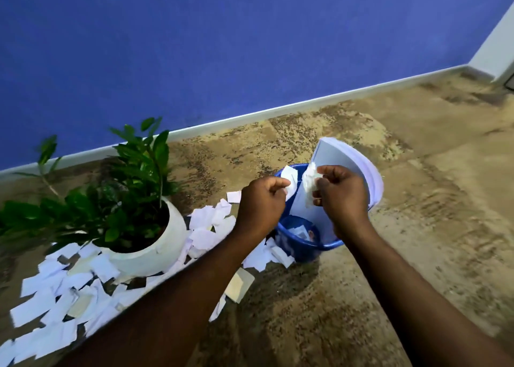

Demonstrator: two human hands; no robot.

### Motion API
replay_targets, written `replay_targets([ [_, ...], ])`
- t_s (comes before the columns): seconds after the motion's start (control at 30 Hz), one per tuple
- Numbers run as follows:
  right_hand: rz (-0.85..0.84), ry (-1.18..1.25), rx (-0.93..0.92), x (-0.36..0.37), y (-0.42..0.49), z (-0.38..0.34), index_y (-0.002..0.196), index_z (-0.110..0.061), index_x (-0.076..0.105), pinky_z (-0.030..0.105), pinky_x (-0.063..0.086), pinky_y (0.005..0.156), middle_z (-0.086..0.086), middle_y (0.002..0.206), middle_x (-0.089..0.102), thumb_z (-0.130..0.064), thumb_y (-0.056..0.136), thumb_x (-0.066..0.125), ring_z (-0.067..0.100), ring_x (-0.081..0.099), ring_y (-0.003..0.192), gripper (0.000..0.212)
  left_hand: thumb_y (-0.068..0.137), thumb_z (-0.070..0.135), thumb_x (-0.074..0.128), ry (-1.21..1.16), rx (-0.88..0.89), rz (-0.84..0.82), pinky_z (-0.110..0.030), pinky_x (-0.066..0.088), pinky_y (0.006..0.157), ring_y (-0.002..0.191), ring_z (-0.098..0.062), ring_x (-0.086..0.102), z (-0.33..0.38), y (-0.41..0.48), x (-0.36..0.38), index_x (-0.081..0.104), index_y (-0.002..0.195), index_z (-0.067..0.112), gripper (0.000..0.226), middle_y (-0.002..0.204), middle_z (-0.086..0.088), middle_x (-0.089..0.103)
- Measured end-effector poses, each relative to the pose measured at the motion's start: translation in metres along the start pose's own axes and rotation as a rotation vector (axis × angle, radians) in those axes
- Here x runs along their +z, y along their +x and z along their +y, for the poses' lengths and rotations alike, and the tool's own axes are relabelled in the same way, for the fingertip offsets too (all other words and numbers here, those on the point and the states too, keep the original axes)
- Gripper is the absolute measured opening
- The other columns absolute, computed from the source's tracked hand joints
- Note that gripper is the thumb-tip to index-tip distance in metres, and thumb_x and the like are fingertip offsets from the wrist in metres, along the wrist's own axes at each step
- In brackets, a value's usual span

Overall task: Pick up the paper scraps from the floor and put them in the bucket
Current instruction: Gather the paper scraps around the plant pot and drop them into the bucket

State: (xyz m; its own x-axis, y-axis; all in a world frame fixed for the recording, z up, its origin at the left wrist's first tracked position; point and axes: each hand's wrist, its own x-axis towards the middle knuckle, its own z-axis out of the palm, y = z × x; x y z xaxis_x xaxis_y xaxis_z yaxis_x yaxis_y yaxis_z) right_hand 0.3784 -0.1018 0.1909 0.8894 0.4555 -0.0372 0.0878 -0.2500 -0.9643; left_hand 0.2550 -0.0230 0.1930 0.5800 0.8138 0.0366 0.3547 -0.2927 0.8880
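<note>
A blue bucket [299,248] stands on the floor in the middle of the view, with a few scraps inside and a large white sheet [342,169] leaning out of it. Both my hands are held over its rim. My left hand [261,202] pinches a flat white paper scrap [289,181]. My right hand [343,193] grips a crumpled white scrap [310,183]. Many white paper scraps [52,305] lie scattered on the floor to the left, from the bucket's base to the lower left corner.
A green plant in a round white pot [150,255] stands left of the bucket, ringed by scraps. A blue wall with a white skirting board [278,113] runs behind. Brown patterned floor [417,227] stretches to the right.
</note>
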Motion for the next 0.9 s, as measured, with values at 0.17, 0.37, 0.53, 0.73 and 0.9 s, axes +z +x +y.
replay_targets([
  [0.17,0.028,-0.024,-0.003,-0.002,0.003,0.002,0.108,-0.016,0.07,0.04,0.06,0.061,0.004,0.083,0.071,-0.014,0.087,0.062,0.021,0.068,0.06,0.022,0.09,0.004,0.048,0.046,0.018,-0.181,-0.028,0.053,0.078,0.09,-0.019,0.066,-0.006,0.004,0.004,0.069,0.108,0.02,0.032,0.109,-0.003,0.071],
  [0.37,0.059,-0.07,-0.099,0.007,-0.013,0.0,0.103,-0.027,0.071,0.047,0.058,0.073,-0.002,0.09,0.073,-0.025,0.084,0.064,0.019,0.07,0.069,0.02,0.088,0.011,0.056,0.015,0.058,-0.06,-0.024,0.051,0.084,0.101,-0.012,0.063,-0.02,-0.002,-0.006,0.066,0.112,0.019,0.027,0.11,0.001,0.07],
  [0.53,-0.042,-0.072,-0.198,0.035,-0.051,0.003,0.099,-0.029,0.071,0.044,0.057,0.077,-0.003,0.089,0.074,-0.024,0.083,0.062,0.018,0.071,0.075,0.019,0.086,0.007,0.055,-0.012,0.039,0.137,-0.017,0.045,0.081,0.095,-0.005,0.062,-0.051,-0.026,-0.03,0.068,0.108,0.015,0.027,0.107,0.002,0.071],
  [0.73,-0.255,-0.291,-0.268,0.084,-0.102,0.055,0.105,-0.018,0.072,0.029,0.054,0.078,0.002,0.102,0.074,-0.019,0.083,0.069,0.01,0.066,0.076,0.022,0.087,0.013,0.06,0.1,-0.166,0.166,-0.02,0.045,0.085,0.101,-0.011,0.061,-0.139,-0.078,-0.058,0.067,0.11,0.015,0.024,0.112,0.0,0.07],
  [0.9,-0.479,-0.644,-0.211,0.105,-0.13,0.13,0.112,-0.016,0.07,0.033,0.052,0.082,0.008,0.11,0.071,-0.024,0.084,0.068,0.026,0.067,0.091,0.028,0.086,0.017,0.064,0.284,-0.368,0.148,-0.03,0.048,0.093,0.111,-0.02,0.06,-0.209,-0.113,-0.068,0.064,0.114,0.017,0.028,0.119,-0.002,0.066],
])
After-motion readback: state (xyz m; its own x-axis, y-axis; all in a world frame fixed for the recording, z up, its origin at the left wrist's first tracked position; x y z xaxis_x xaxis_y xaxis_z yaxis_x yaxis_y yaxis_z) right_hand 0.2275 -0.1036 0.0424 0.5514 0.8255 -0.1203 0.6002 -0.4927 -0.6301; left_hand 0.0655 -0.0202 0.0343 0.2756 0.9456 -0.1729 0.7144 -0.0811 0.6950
